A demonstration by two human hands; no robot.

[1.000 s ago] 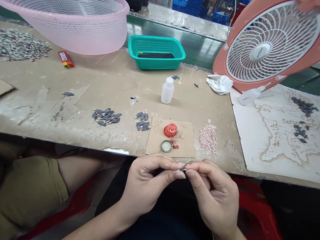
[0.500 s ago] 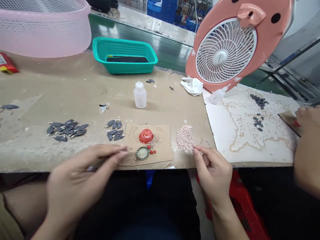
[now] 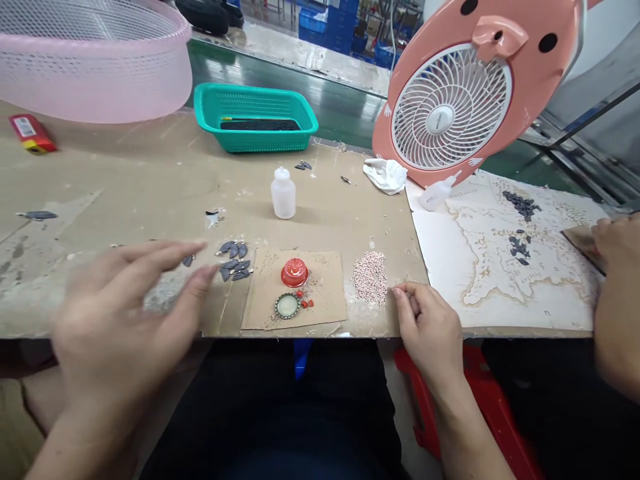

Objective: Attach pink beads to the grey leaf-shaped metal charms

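My left hand [image 3: 125,320] is open, thumb and fingers apart, slightly blurred, over the table's left part. It hides most of a pile of dark leaf-shaped pieces; one dark piece [image 3: 189,261] shows by its fingers. Right of it lies a small group of dark leaf-shaped pieces [image 3: 235,251] with pale tips. My right hand [image 3: 427,327] is closed in a pinch beside a heap of tiny pinkish beads [image 3: 370,277]; whatever the fingertips hold, if anything, cannot be made out. Between the hands, a cardboard piece [image 3: 260,300] bears a red cap [image 3: 295,272], a bottle cap [image 3: 287,306] and small red bits [image 3: 305,303].
A white squeeze bottle [image 3: 283,193] stands mid-table. Behind are a green basket [image 3: 255,140], a pink basket [image 3: 100,87] and a pink fan [image 3: 450,100]. At right, another person's hand [image 3: 620,237] works over a map-printed sheet [image 3: 525,293] with dark pieces.
My left hand has moved left, away from the cardboard, and its pinched fingers have spread apart. My right hand stays pinched by the beads, slightly shifted. The view has shifted slightly.
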